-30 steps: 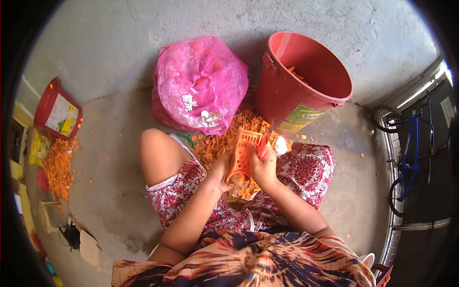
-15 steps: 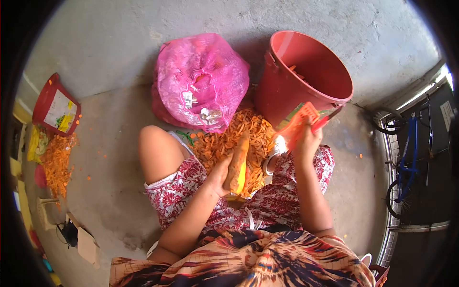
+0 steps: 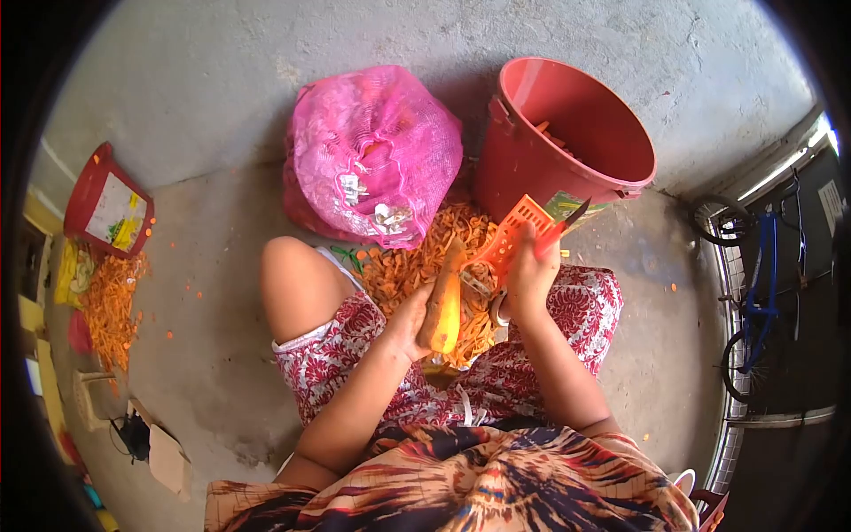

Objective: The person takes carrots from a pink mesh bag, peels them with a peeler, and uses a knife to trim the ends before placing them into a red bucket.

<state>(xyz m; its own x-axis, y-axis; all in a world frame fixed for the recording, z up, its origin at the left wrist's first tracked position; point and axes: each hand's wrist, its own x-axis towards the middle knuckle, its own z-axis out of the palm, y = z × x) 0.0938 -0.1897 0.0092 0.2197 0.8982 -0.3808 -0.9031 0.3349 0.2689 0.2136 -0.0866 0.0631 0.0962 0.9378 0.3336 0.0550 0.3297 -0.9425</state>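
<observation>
My left hand point(image 3: 407, 324) is closed around the lower part of a large carrot point(image 3: 446, 312). One side of the carrot is bright and peeled, while its upper end keeps a brown skin. In my right hand point(image 3: 531, 282) is an orange slotted plastic peeler point(image 3: 521, 220), its lower end close to the carrot but apparently apart from it. The same hand also grips a red-handled knife point(image 3: 576, 215), whose dark blade points up and to the right. Beneath both hands lies a heap of carrot peelings point(image 3: 399, 273) between my legs.
A pink mesh sack point(image 3: 372, 115) stands against the wall. To its right is a big red bucket point(image 3: 523, 160) with some carrots inside. At far left a smaller red bucket point(image 3: 81, 197) sits by more peelings point(image 3: 111, 306). A blue bicycle point(image 3: 755, 293) stands at right.
My right hand has moved left and down, bringing the peeler and knife nearer the carrot. The carrot has turned slightly in my left hand, showing more of its peeled side.
</observation>
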